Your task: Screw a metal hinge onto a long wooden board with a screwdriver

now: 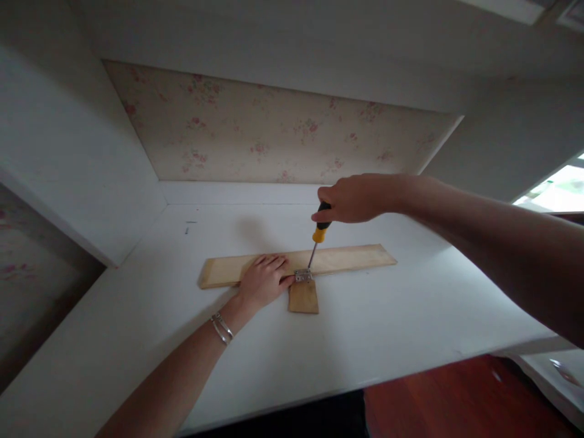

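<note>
A long, pale wooden board (344,260) lies flat on the white surface, with a short wooden piece (303,299) against its near edge. A small metal hinge (303,275) spans the joint between them. My left hand (264,280) presses on the board left of the hinge, fingers across its top and thumb close to the metal. Above the board, my right hand (353,198) is closed around the black and yellow handle of a screwdriver (319,234). Its shaft points down, the tip meeting the hinge's far side; the screw under it is too small to make out.
The white tabletop (255,365) is bounded by a white side panel (82,134) on the left and floral wallpaper (283,134) behind. Its front edge runs above a reddish floor (438,401). Small dark marks (187,230) lie at the back left.
</note>
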A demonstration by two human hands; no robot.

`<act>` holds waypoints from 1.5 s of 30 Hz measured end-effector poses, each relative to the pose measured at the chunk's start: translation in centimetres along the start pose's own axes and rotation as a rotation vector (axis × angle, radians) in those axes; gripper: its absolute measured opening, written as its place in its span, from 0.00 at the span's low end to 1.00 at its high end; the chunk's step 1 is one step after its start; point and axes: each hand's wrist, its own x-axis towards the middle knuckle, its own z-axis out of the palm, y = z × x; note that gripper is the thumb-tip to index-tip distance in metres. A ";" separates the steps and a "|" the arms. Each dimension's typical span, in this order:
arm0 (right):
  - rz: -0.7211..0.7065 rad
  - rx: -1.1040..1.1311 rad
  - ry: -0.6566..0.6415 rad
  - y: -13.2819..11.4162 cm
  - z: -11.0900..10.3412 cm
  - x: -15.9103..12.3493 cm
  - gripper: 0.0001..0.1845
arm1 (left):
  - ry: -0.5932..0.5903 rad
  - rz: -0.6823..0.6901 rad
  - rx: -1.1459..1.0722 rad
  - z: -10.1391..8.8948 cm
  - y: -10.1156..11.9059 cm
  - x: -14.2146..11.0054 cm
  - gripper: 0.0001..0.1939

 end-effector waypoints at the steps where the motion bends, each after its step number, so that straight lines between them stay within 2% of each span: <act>1: 0.039 -0.044 0.023 0.0 0.0 0.0 0.35 | 0.000 -0.002 0.001 0.0 0.0 0.0 0.19; 3: 0.045 -0.025 0.041 -0.1 -0.1 -0.1 0.38 | -0.003 -0.012 0.000 0.0 0.0 0.0 0.19; 7: -0.093 0.173 -0.033 0.0 0.0 0.0 0.33 | -0.008 -0.020 -0.002 -0.1 0.0 0.1 0.20; 9: -0.051 0.111 -0.026 -0.2 0.0 0.2 0.32 | -0.012 -0.014 -0.001 -0.1 0.1 0.1 0.19; 12: 0.068 -0.031 0.035 -0.5 -0.2 0.1 0.37 | -0.015 -0.011 0.003 -0.2 0.1 0.1 0.19; 14: 0.031 0.013 0.018 -0.6 -0.3 0.0 0.38 | -0.020 -0.009 0.006 -0.2 0.0 0.1 0.19; 17: -0.086 0.107 -0.043 -0.7 -0.5 -0.3 0.33 | -0.029 -0.007 0.003 -0.2 0.0 0.1 0.19; 19: -0.056 0.035 -0.026 -0.6 -0.5 -0.3 0.30 | -0.028 -0.006 -0.001 -0.1 0.0 0.1 0.19; 22: 0.045 -0.064 0.011 -0.4 -0.4 -0.4 0.32 | -0.023 -0.005 -0.004 -0.1 0.0 0.0 0.19; 27: -0.102 0.159 -0.076 -0.2 -0.5 -0.8 0.31 | -0.021 -0.017 -0.003 -0.1 0.1 0.0 0.19; 29: -0.044 0.078 -0.024 -0.3 -0.4 -0.8 0.30 | -0.027 -0.017 -0.005 -0.1 0.1 0.1 0.19; 31: 0.049 -0.019 0.034 -0.4 -0.4 -0.7 0.33 | -0.027 -0.021 -0.007 -0.2 0.2 0.1 0.19; 33: 0.035 0.018 0.018 -0.5 -0.4 -0.7 0.34 | -0.025 -0.022 -0.010 -0.2 0.2 0.1 0.19; 36: -0.085 0.141 -0.056 -0.4 -0.4 -0.5 0.32 | -0.018 -0.009 -0.013 -0.2 0.1 0.1 0.19; 38: -0.040 0.077 -0.033 -0.3 -0.3 -0.4 0.31 | -0.012 -0.005 -0.011 -0.2 0.1 0.0 0.18; 41: 0.046 -0.010 0.007 -0.2 -0.2 -0.4 0.35 | -0.014 -0.009 -0.010 -0.3 0.1 0.1 0.18; 45: -0.101 0.158 -0.059 -0.2 -0.3 -0.6 0.32 | -0.020 -0.011 -0.020 -0.3 0.1 0.1 0.19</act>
